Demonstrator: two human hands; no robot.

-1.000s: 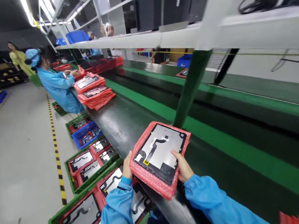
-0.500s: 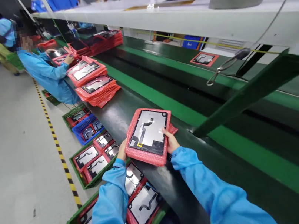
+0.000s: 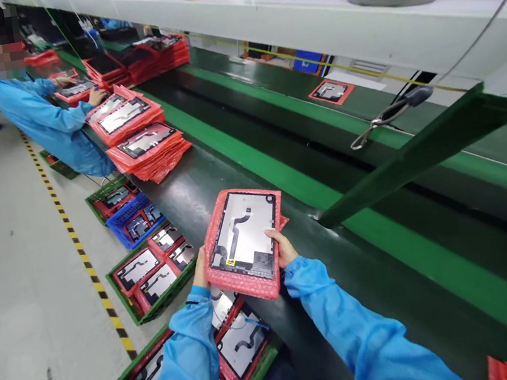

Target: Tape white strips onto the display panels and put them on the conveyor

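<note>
A flat tablet screen panel (image 3: pixel 256 224), silver-backed with black edges, a dark ribbon cable and a small yellow-framed label, lies face down on red bubble wrap (image 3: pixel 243 285). Both hands grip this bundle over the near edge of the dark green bench. My left hand (image 3: pixel 200 270) is closed on its left side, the fingers partly hidden beneath. On the right side, my right hand (image 3: pixel 283 248) is closed too, with its thumb on top of the panel. A corner of red wrap pokes out past the bundle's right edge.
Stacks of wrapped panels (image 3: pixel 147 149) stand farther along the bench (image 3: pixel 177 192). Green crates (image 3: pixel 114 287) and a blue basket (image 3: pixel 120 235) hold more panels at left. A co-worker in blue (image 3: pixel 52 118) handles panels. A green strut (image 3: pixel 401 158) slants at right beneath a white shelf (image 3: pixel 303 14).
The camera view has shifted, and the bundle sits slightly lower and more left in it, still in both hands. Red wrap has come into view at bottom right.
</note>
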